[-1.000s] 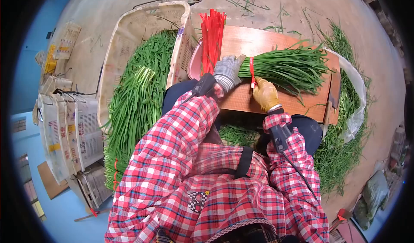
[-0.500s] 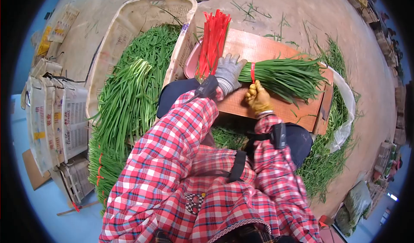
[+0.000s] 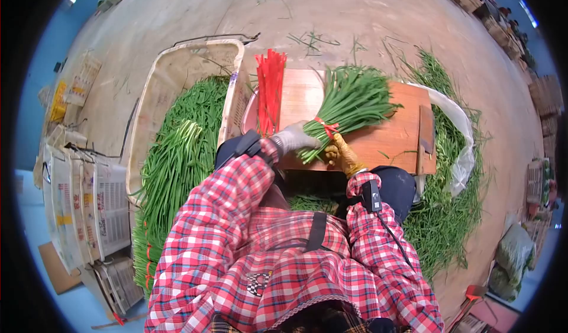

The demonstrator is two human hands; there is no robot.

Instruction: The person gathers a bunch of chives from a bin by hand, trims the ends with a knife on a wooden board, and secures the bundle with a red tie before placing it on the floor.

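A bundle of long green stalks (image 3: 361, 99), bound near its cut end by a red tie (image 3: 326, 127), slants over the wooden board (image 3: 378, 146), leaves pointing up and right. My left hand (image 3: 296, 136), in a grey-white glove, grips the bundle's cut end from the left. At the tie, my right hand (image 3: 343, 154) in a yellow glove has its fingers curled; they hide what they pinch, if anything. Red strips (image 3: 270, 90) stand in a pink container (image 3: 251, 117) left of the board.
A white crate (image 3: 236, 67) full of loose green stalks (image 3: 171, 161) is on the left. More crates (image 3: 112, 209) are stacked at far left. Cut greens (image 3: 449, 226) and clear plastic sheeting (image 3: 461, 173) lie on the floor to the right. People are small in the far background.
The bundle has swung from lying nearly level to a slant, its leaves now up and its cut end nearer my body. My left hand has gone from spread on it to gripping. The view has shifted.
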